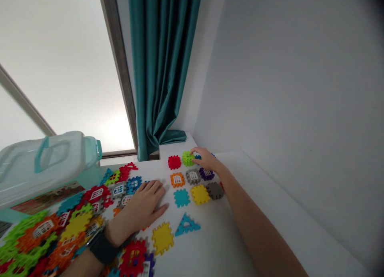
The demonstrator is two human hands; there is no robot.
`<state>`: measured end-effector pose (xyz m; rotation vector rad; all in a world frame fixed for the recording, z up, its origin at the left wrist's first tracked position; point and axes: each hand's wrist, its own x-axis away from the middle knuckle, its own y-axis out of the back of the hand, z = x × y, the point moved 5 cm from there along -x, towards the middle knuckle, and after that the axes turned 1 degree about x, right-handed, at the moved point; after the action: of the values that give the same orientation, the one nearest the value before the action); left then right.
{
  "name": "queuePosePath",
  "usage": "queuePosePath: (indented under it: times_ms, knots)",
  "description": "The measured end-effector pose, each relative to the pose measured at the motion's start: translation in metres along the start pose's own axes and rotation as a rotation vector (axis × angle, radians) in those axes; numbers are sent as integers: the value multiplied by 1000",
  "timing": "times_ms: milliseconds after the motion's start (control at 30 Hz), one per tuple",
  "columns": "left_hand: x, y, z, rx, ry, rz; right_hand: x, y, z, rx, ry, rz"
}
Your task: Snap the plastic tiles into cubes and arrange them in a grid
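My right hand [207, 159] reaches to the far rows of pieces, thumb and fingers curled at the near-right edge of a lime-green, toothed plastic piece [187, 159]; I cannot tell whether they grip it. It sits beside a red toothed plastic piece [174, 162] and looks about as wide as long, so I make out no long axis. My left hand [146, 205] lies palm down, fingers loose and holding nothing visible, next to a jumbled, many-coloured pile of toothed plastic pieces [76, 227]. Nearer me, a blue plastic triangle [187, 229] points its apex away. The smooth white bench [207, 257] meets a pale grey wall [285, 89]; a teal cloth curtain [162, 61] hangs beyond. At left, a translucent aqua plastic box [90, 171] is lidded, its contents hidden.
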<state>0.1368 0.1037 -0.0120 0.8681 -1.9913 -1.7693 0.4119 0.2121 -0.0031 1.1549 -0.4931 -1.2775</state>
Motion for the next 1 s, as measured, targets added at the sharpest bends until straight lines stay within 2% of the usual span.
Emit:
queuePosePath:
  times_ms: [567, 1000]
  knots:
    - [1, 0, 1, 17, -10, -32, 2, -7, -12, -9, -43, -5]
    - [0, -2, 3, 8, 5, -7, 2, -10, -13, -24, -37, 1]
